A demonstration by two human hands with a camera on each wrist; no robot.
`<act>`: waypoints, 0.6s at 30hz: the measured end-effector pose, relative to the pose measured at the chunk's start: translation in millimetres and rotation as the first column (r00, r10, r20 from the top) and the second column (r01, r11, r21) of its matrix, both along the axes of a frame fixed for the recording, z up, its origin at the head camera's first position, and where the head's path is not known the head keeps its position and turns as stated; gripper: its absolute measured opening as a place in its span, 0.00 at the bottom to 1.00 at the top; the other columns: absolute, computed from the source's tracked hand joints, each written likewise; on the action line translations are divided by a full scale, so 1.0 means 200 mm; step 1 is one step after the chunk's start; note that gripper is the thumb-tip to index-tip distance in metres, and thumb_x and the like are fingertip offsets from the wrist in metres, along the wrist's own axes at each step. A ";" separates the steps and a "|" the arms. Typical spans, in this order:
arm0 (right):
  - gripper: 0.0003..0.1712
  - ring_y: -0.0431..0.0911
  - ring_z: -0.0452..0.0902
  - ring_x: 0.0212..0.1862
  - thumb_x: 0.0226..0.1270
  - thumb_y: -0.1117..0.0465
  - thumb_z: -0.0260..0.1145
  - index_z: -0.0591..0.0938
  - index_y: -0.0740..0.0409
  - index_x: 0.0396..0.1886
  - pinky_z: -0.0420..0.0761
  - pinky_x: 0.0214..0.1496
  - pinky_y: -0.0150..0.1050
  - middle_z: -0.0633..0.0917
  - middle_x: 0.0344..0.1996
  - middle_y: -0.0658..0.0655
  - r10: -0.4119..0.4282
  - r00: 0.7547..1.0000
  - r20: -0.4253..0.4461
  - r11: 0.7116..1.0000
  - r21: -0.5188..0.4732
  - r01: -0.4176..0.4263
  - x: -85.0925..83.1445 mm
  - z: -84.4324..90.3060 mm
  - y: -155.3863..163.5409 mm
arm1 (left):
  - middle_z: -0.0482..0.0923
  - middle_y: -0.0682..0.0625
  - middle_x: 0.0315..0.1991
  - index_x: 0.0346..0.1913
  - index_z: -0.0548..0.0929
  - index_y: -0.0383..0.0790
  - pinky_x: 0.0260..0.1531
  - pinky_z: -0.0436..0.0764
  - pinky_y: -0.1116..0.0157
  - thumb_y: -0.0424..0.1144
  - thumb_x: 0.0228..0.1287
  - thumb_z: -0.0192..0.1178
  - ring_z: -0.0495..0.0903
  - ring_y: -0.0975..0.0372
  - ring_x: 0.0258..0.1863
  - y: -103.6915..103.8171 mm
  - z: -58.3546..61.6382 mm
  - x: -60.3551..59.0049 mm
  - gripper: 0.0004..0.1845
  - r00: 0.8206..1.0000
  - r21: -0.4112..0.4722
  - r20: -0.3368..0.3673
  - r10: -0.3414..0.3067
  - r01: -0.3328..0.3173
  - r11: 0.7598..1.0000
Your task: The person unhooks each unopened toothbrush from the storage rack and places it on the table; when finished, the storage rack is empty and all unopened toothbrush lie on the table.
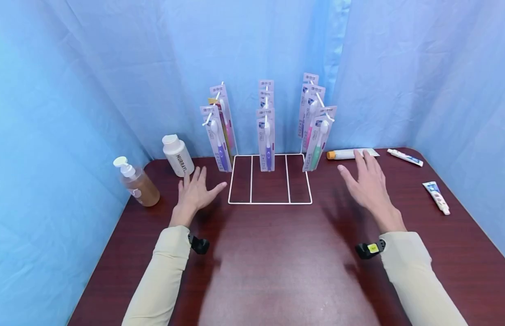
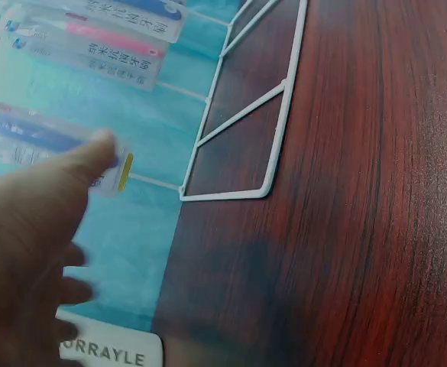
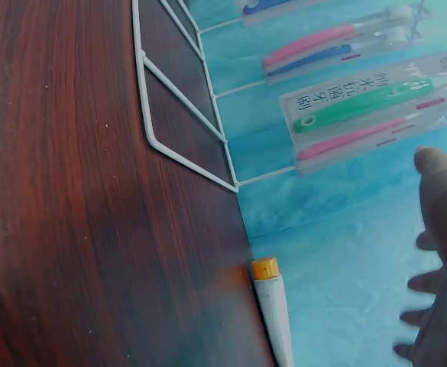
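Head view: a person in cream sleeves holds both hands over a dark red tabletop [image 1: 276, 271] hemmed in by blue curtains.
Left hand: the left hand [image 1: 194, 192] hovers or rests near the left front corner of the white wire rack [image 1: 270, 202], fingers spread and straight, its grip wide and holding nothing.
Right hand: the right hand [image 1: 368, 183] is raised to the right of the rack, fingers extended, grip wide and holding nothing; its fingertips lie just short of the orange-capped tube [image 1: 350, 154].
Rack: the white wire rack stands at the middle rear of the tabletop, its flat base divided into three bays, with carded toothbrush packs hanging in three columns.
Left column: the purple toothbrush pack [image 1: 217, 138] hangs frontmost.
Middle column: the blue toothbrush pack [image 1: 266, 144] hangs frontmost.
Right column: the green toothbrush pack [image 1: 319, 138] hangs frontmost, tilted outward.
Left wrist view: the thumb points toward a hanging pack and the rack's corner; a label reading "ORRAYLE" shows at the bottom, though blur makes it hard to tell whether the palm touches the wood.
Right wrist view: the orange-capped tube lies below the rack's corner, apart from the fingers.
Left edge: a white bottle [image 1: 177, 155] and an amber pump bottle [image 1: 136, 182] stand near the curtain.
Right edge: two small toothpaste tubes [image 1: 405, 157] [image 1: 436, 197] lie well apart from the hand.
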State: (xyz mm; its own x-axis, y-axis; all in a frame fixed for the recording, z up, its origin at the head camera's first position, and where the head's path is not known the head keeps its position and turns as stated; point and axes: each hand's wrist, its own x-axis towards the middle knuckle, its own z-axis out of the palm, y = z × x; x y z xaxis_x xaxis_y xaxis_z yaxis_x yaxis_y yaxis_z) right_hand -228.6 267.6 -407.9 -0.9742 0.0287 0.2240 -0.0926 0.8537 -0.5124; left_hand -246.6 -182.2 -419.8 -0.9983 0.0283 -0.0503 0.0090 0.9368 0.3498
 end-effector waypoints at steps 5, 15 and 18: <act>0.34 0.59 0.60 0.68 0.71 0.48 0.57 0.63 0.58 0.71 0.60 0.69 0.56 0.67 0.67 0.65 -0.030 0.971 -0.236 0.973 -0.231 -0.026 0.04 -0.01 0.01 | 0.67 0.40 0.68 0.70 0.66 0.40 0.68 0.61 0.48 0.59 0.63 0.58 0.63 0.48 0.69 -0.01 -0.08 -0.01 0.38 0.987 0.151 0.068 -0.148 0.136 0.979; 0.19 0.39 0.78 0.50 0.66 0.71 0.60 0.75 0.73 0.56 0.75 0.53 0.23 0.80 0.49 0.67 -0.024 0.890 -0.456 0.753 -0.593 -0.284 0.22 0.04 -0.15 | 0.66 0.36 0.68 0.65 0.75 0.50 0.65 0.65 0.47 0.46 0.61 0.65 0.65 0.45 0.68 0.04 -0.31 0.00 0.28 0.977 0.251 -0.062 -0.206 0.215 0.944; 0.18 0.44 0.78 0.50 0.64 0.76 0.58 0.73 0.80 0.53 0.77 0.54 0.27 0.78 0.47 0.73 0.043 0.860 -0.509 0.689 -0.608 -0.394 0.27 0.09 -0.26 | 0.65 0.36 0.68 0.64 0.76 0.53 0.64 0.66 0.46 0.46 0.62 0.65 0.66 0.44 0.67 0.05 -0.35 -0.01 0.26 0.981 0.246 -0.079 -0.177 0.191 0.950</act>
